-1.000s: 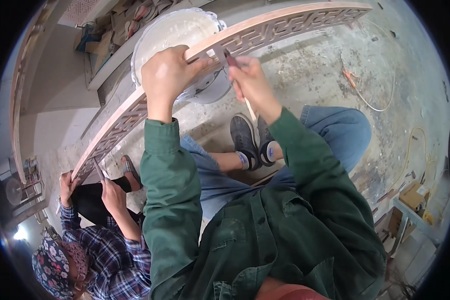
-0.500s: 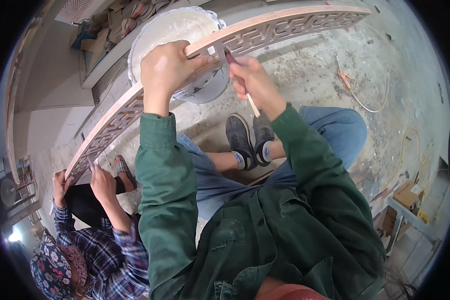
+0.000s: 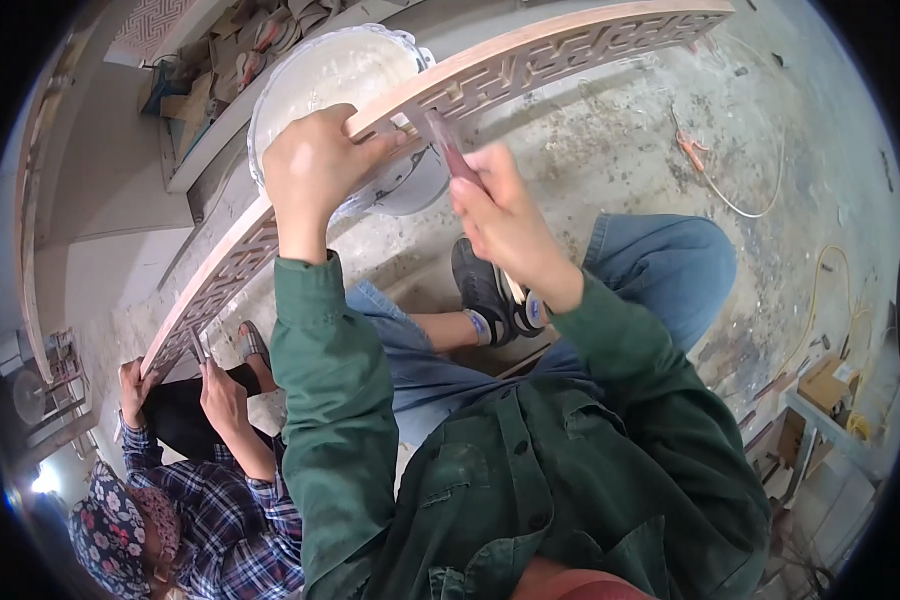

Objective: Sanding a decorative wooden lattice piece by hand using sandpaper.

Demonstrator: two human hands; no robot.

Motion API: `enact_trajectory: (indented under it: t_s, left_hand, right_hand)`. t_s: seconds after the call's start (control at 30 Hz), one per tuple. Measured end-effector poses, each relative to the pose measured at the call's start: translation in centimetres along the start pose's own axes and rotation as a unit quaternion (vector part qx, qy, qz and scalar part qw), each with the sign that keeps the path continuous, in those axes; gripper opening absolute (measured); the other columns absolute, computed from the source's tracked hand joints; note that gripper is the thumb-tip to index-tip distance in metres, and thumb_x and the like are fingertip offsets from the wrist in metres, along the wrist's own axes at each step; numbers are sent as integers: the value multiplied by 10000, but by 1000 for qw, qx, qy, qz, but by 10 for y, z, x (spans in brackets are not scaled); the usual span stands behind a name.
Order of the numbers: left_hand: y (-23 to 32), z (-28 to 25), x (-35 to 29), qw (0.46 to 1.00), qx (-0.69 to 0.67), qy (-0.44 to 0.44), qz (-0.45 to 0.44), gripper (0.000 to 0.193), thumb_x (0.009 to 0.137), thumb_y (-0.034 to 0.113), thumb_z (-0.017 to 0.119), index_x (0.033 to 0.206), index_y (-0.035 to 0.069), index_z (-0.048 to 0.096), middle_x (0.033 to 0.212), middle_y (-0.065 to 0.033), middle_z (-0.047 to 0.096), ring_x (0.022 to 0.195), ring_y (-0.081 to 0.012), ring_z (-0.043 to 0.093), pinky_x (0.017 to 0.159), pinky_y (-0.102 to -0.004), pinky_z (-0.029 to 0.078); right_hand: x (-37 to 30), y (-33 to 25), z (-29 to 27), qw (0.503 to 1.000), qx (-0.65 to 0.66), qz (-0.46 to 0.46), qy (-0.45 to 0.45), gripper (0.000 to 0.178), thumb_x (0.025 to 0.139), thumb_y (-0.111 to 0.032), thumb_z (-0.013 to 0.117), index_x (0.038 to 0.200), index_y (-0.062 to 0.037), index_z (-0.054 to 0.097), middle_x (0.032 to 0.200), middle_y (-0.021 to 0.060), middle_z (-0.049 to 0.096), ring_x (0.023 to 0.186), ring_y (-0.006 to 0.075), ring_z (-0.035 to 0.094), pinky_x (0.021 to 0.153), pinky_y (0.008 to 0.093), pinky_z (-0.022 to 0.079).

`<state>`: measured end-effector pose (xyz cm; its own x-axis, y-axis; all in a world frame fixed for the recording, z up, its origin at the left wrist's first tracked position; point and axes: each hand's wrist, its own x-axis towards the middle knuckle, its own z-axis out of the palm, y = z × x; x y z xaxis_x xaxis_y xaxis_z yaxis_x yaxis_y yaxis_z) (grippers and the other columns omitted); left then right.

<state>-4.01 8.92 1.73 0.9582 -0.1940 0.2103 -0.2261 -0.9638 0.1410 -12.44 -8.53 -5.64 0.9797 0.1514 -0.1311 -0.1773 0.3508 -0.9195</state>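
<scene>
A long, curved wooden lattice panel [image 3: 570,27] with cut-out fretwork crosses in front of me, its edge upward. My left hand [image 3: 315,170] grips its upper rail near the middle, thumb on the near side. In my closed right hand [image 3: 500,205] is a sanding stick [image 3: 452,148], a thin pale stick with a reddish-brown abrasive-looking wrap at the upper end. Its tip reaches the fretwork just right of my left hand; motion blurs it, so I cannot tell whether it touches.
Behind the panel stands a white bucket [image 3: 270,95]. At lower left a co-worker in a plaid shirt [image 3: 225,510] holds the panel's left end and works on it with a thin tool. An orange-handled clamp with a cable [image 3: 690,150] lies on the stained floor [image 3: 610,150]. Cardboard boxes [image 3: 825,385] sit at right.
The panel and my left hand have shifted slightly left. My right hand has drawn down toward me with the sanding stick, exposing more of its wrapped end.
</scene>
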Motion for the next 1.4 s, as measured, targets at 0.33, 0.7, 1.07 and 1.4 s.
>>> enact_trajectory:
  t_s: [0.33, 0.7, 1.07, 1.4]
  left_hand:
    - [-2, -7, 0, 999, -9, -30, -38, 512, 628, 574, 780, 653, 80, 647, 574, -106, 611, 594, -313, 632, 535, -406, 476]
    - [-13, 1, -4, 999, -45, 11, 6, 521, 666, 602, 755, 721, 89, 684, 564, -102, 603, 586, -308, 625, 537, -396, 467]
    - [-14, 3, -5, 998, -40, 41, 27, 493, 644, 578, 766, 697, 96, 678, 617, -115, 626, 625, -316, 632, 554, -423, 478]
    - [-15, 6, -6, 997, -30, 62, 34, 474, 647, 562, 769, 706, 99, 687, 618, -106, 625, 620, -325, 628, 551, -414, 483]
  right_hand:
    - [20, -7, 9, 992, 121, 32, 30, 213, 979, -158, 532, 1120, -49, 416, 810, 53, 523, 455, 62, 413, 345, 222, 319]
    - [35, -5, 5, 990, 122, 57, 36, 215, 969, -177, 566, 1079, -30, 457, 798, 61, 550, 466, 84, 457, 342, 251, 348]
    - [41, 0, 3, 992, 108, 63, 35, 237, 982, -217, 532, 839, -28, 530, 571, 15, 456, 424, 93, 419, 350, 254, 327]
    - [20, 25, -1, 998, -27, 8, 56, 233, 967, -140, 554, 1109, -38, 400, 845, 88, 561, 460, 101, 445, 344, 250, 349]
